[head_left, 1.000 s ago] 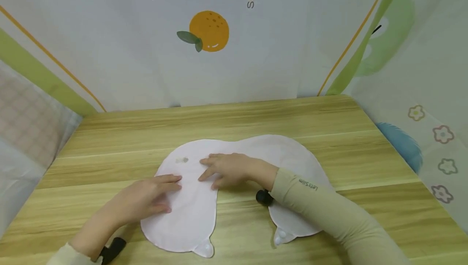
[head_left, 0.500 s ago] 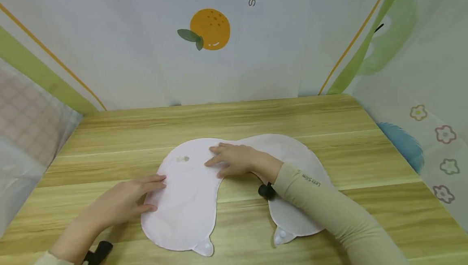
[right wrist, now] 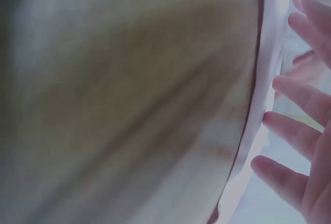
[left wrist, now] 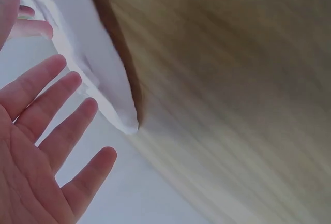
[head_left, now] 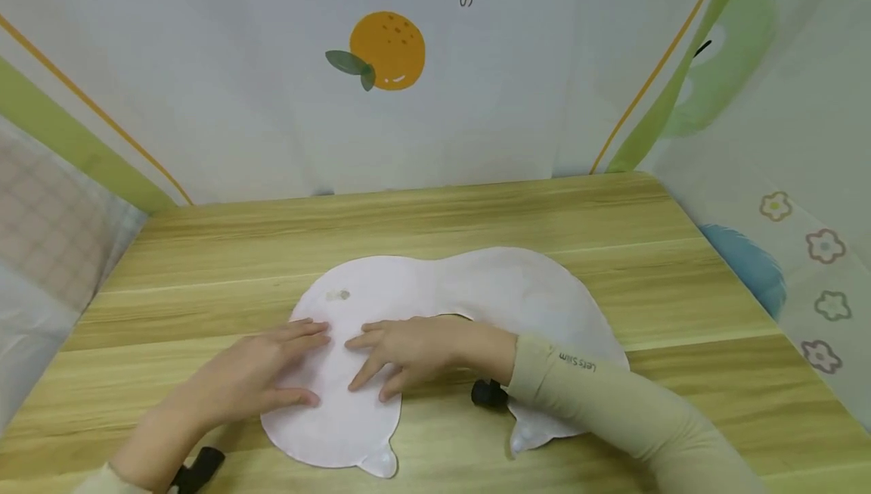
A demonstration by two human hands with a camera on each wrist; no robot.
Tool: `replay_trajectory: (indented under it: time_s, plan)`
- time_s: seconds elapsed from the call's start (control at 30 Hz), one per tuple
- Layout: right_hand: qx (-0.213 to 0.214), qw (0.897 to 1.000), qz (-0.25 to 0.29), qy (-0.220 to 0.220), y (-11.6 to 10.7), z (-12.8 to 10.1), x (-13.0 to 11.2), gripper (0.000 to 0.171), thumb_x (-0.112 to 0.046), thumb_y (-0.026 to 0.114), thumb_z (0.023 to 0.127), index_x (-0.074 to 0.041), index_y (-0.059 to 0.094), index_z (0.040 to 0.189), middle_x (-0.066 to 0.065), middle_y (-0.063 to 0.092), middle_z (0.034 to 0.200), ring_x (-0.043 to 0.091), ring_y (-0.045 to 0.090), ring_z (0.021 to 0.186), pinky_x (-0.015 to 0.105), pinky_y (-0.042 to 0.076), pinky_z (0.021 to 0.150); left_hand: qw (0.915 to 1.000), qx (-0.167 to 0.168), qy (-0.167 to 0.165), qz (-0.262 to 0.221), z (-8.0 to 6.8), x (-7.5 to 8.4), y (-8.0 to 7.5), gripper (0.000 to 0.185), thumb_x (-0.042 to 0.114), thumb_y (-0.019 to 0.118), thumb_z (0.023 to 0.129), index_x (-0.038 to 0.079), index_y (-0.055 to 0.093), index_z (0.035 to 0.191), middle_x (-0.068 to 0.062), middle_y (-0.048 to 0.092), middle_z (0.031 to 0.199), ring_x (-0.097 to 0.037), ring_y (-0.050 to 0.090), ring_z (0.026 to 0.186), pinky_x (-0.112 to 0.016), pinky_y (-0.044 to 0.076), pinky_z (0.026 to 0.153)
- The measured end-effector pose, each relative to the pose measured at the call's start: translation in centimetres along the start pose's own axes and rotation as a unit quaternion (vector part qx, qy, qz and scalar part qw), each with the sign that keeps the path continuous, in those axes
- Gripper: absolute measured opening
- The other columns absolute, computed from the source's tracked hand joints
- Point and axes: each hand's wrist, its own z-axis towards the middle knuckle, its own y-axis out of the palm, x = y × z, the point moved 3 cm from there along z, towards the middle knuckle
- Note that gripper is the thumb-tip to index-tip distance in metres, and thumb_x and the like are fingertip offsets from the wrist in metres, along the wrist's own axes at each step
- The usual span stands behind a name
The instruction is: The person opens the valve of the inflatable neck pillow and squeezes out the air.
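A pale pink, U-shaped padded cloth (head_left: 524,290), like a baby bib, lies flat on the wooden table with its opening towards me. Each of its ends has a small tab with a snap button; the left tab (head_left: 379,464) shows fully. My left hand (head_left: 248,377) rests on the outer edge of the left lobe, fingers spread and nearly straight. Over the inner edge of that lobe lies my right hand (head_left: 415,350), fingers fanned out. Both wrist views show spread fingers beside the cloth's edge, gripping nothing. The right forearm covers part of the right lobe.
The wooden table (head_left: 374,225) extends behind the cloth to a white printed curtain (head_left: 476,123). A blue feather-like shape (head_left: 745,267) shows beyond the right table edge. Black wrist-camera parts (head_left: 488,393) sit under both wrists. A small grey mark (head_left: 338,295) is on the left lobe.
My right hand has moved down and left along the left lobe. My left hand slid outward to the left, then came back in over the cloth. The cloth stays almost in place.
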Motion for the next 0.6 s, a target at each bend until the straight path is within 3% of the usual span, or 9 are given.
replay_trajectory:
  time_s: [0.17,0.33,0.6]
  plan:
    - [-0.011,0.999,-0.032,0.009,0.2,0.2,-0.5,0.043,-0.038,0.068,0.092,-0.043,0.060,0.134,-0.005,0.031,0.162,0.025,0.022,0.154,0.050,0.036,0.118,0.9996,-0.027,-0.011,0.001,0.3,0.1,0.5,0.079,0.055,0.077,0.076,0.005,0.061,0.134,-0.010,0.057,0.144,-0.035,0.053,0.133,-0.053,0.048,0.103]
    - [-0.004,0.998,-0.053,0.025,0.1,0.6,0.1,0.044,-0.039,0.068,0.092,-0.045,0.058,0.135,-0.004,0.029,0.163,0.031,0.024,0.152,0.059,0.039,0.112,0.9995,-0.028,-0.009,0.010,0.1,0.1,0.7,0.081,0.052,0.081,0.073,0.004,0.060,0.135,-0.012,0.055,0.145,-0.036,0.053,0.132,-0.053,0.050,0.101]
    - [0.003,0.995,-0.005,0.104,-0.5,0.6,2.3,0.051,-0.041,0.063,0.095,-0.045,0.048,0.144,-0.006,0.019,0.167,0.027,0.013,0.155,0.063,0.030,0.117,0.9991,-0.038,-0.018,0.010,0.0,0.1,0.6,0.083,0.054,0.080,0.073,0.005,0.059,0.137,-0.010,0.053,0.148,-0.033,0.053,0.133,-0.052,0.051,0.099]
